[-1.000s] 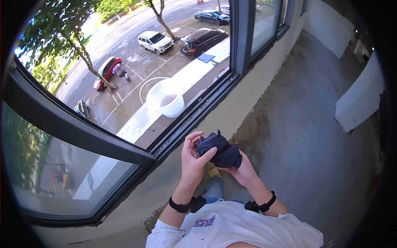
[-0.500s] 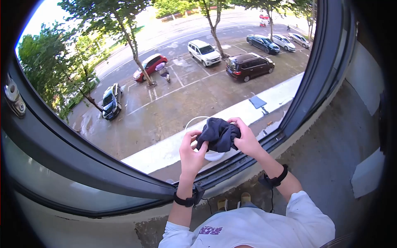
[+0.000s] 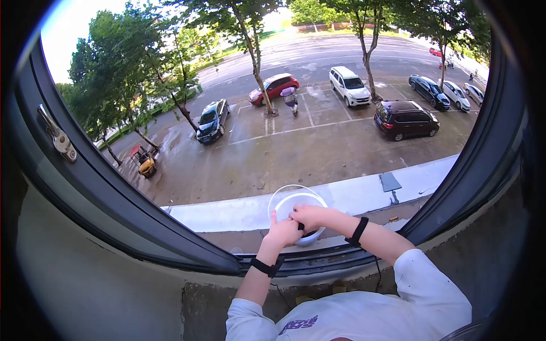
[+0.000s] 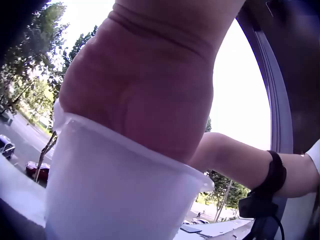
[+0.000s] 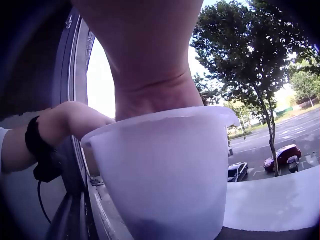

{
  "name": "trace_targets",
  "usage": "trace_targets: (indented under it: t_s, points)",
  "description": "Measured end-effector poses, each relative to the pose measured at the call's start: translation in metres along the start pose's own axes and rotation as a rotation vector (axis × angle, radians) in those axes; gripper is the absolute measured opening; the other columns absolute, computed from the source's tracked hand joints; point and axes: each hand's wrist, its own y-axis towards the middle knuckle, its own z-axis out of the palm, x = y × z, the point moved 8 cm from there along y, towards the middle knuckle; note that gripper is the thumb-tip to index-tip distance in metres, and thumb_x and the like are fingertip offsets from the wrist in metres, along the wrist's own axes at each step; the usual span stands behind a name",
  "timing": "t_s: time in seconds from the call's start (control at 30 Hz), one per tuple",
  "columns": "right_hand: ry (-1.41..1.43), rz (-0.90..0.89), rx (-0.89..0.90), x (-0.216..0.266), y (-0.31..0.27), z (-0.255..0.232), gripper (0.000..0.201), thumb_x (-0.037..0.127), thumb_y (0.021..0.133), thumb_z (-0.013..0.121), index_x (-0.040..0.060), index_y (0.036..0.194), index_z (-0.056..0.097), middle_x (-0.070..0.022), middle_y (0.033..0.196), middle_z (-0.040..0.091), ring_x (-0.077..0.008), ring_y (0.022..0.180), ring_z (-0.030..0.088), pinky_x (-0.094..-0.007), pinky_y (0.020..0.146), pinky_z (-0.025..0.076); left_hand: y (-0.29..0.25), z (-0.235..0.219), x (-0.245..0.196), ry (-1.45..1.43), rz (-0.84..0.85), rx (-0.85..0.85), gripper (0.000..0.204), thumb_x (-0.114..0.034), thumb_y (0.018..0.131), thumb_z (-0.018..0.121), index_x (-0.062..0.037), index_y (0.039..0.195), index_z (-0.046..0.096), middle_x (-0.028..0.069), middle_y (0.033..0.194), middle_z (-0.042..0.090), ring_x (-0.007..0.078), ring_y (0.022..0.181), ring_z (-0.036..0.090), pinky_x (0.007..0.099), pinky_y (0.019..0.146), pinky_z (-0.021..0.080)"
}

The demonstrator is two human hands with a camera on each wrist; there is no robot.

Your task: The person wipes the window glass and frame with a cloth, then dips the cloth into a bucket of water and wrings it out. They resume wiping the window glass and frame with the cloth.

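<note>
1. The left hand (image 3: 284,231) and right hand (image 3: 307,216) meet at the mouth of the white plastic bucket (image 3: 310,241), fingers curled on dark cloth (image 3: 301,226), mostly hidden.
2. The bucket's wall blocks both wrist views of the fingers.
3. Dark metal window frame (image 3: 170,230) stands nearby; a flat grey piece (image 3: 390,182) lies on the white ledge (image 3: 227,213).

Before you, just past the window frame (image 3: 486,142), the bucket (image 3: 291,202) stands on the ledge (image 3: 216,215), with the cloth (image 3: 309,233) in it. To its right on the ledge lies a pad (image 3: 390,182). Beyond, you have cars (image 3: 406,119) near the trees (image 3: 249,45), and the road (image 3: 318,51) at the far side.
</note>
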Motion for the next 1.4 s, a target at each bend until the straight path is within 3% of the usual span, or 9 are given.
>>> trace_targets:
  t_s: [0.4, 0.57, 0.67, 0.77, 0.97, 1.07, 1.17, 1.3, 1.4]
  points:
    - [-0.249, 0.111, 0.079, -0.019, 0.011, 0.022, 0.067, 0.04, 0.076, 0.077, 0.0237, 0.137, 0.053, -0.0172, 0.111, 0.068, -0.0371, 0.094, 0.071, -0.0472, 0.08, 0.056, 0.031, 0.018, -0.007, 0.207, -0.046, 0.147, 0.058, -0.042, 0.096, 0.042, -0.0116, 0.143, 0.059, 0.012, 0.145, 0.059, 0.0239, 0.14, 0.051, 0.0597, 0.124, 0.001]
    - [-0.33, 0.167, 0.094, -0.03, 0.014, 0.029, 0.066, 0.047, 0.079, 0.071, 0.0264, 0.139, 0.053, -0.0105, 0.093, 0.074, -0.0326, 0.084, 0.073, -0.0444, 0.076, 0.057, 0.035, 0.022, -0.011, 0.213, 0.039, 0.25, 0.051, -0.032, 0.095, 0.046, -0.0099, 0.138, 0.063, 0.0141, 0.144, 0.06, 0.0276, 0.137, 0.053, 0.0515, 0.122, 0.023]
    - [-0.379, 0.172, 0.066, -0.022, 0.017, 0.023, 0.061, 0.047, 0.078, 0.075, 0.0239, 0.134, 0.063, -0.009, 0.101, 0.075, -0.0303, 0.089, 0.074, -0.0434, 0.077, 0.057, 0.111, 0.099, 0.042, -0.022, 0.233, 0.223, 0.049, -0.042, 0.094, 0.06, -0.011, 0.131, 0.068, 0.0141, 0.138, 0.064, 0.0314, 0.129, 0.059, 0.0437, 0.111, 0.041]
    - [-0.489, 0.249, 0.304, -0.008, 0.004, 0.003, 0.054, 0.043, 0.073, 0.083, 0.0212, 0.121, 0.074, -0.0078, 0.106, 0.076, -0.028, 0.095, 0.074, -0.0434, 0.079, 0.058, 0.037, 0.024, -0.006, -0.078, 0.296, 0.382, 0.052, -0.041, 0.092, 0.066, -0.0084, 0.133, 0.066, 0.0158, 0.136, 0.065, 0.0321, 0.126, 0.06, 0.0369, 0.104, 0.047]
    - [-0.395, 0.218, 0.005, 0.016, -0.053, -0.099, 0.03, 0.026, 0.072, 0.085, 0.0108, 0.097, 0.078, -0.0152, 0.104, 0.076, -0.0329, 0.096, 0.074, -0.0425, 0.077, 0.059, 0.015, -0.041, -0.013, 0.017, 0.331, 0.034, 0.071, -0.042, 0.084, 0.077, -0.0101, 0.143, 0.053, 0.0187, 0.137, 0.061, 0.0366, 0.124, 0.058, 0.0452, 0.106, 0.046]
    - [-0.345, 0.201, -0.191, 0.045, -0.08, -0.147, 0.02, 0.022, 0.076, 0.081, 0.0059, 0.086, 0.076, -0.0169, 0.098, 0.074, -0.036, 0.089, 0.074, -0.0428, 0.072, 0.058, 0.038, -0.028, -0.004, 0.008, 0.531, -0.344, 0.061, -0.048, 0.077, 0.083, -0.0035, 0.113, 0.064, 0.0145, 0.108, 0.068, 0.0321, 0.098, 0.066, 0.0426, 0.09, 0.053]
    - [-0.394, 0.091, -0.505, 0.086, -0.113, -0.195, 0.018, 0.023, 0.079, 0.078, 0.0053, 0.082, 0.075, -0.015, 0.091, 0.069, -0.0357, 0.08, 0.072, -0.0442, 0.068, 0.056, 0.047, -0.023, -0.014, -0.637, 0.498, -0.083, 0.052, -0.043, 0.08, 0.085, -0.0041, 0.108, 0.063, 0.009, 0.099, 0.066, 0.0246, 0.092, 0.063, 0.0377, 0.086, 0.051]
    - [-0.387, 0.077, -0.631, 0.097, -0.126, -0.212, 0.017, 0.024, 0.08, 0.076, 0.0064, 0.082, 0.074, -0.0119, 0.09, 0.063, -0.0341, 0.075, 0.071, -0.0441, 0.066, 0.055, 0.03, -0.05, -0.013, -0.924, 0.462, -0.208, 0.038, -0.027, 0.085, 0.082, -0.0062, 0.11, 0.064, 0.0045, 0.097, 0.067, 0.018, 0.093, 0.062, 0.0348, 0.083, 0.05]
    - [-0.329, 0.047, -0.696, 0.097, -0.124, -0.203, 0.018, 0.024, 0.081, 0.075, 0.006, 0.084, 0.074, -0.0129, 0.097, 0.061, -0.034, 0.077, 0.07, -0.0441, 0.067, 0.056, 0.028, -0.056, 0.0, -0.701, 0.444, -0.315, 0.035, -0.012, 0.081, 0.072, -0.0033, 0.114, 0.063, 0.0166, 0.1, 0.071, 0.0303, 0.098, 0.068, 0.0408, 0.085, 0.053]
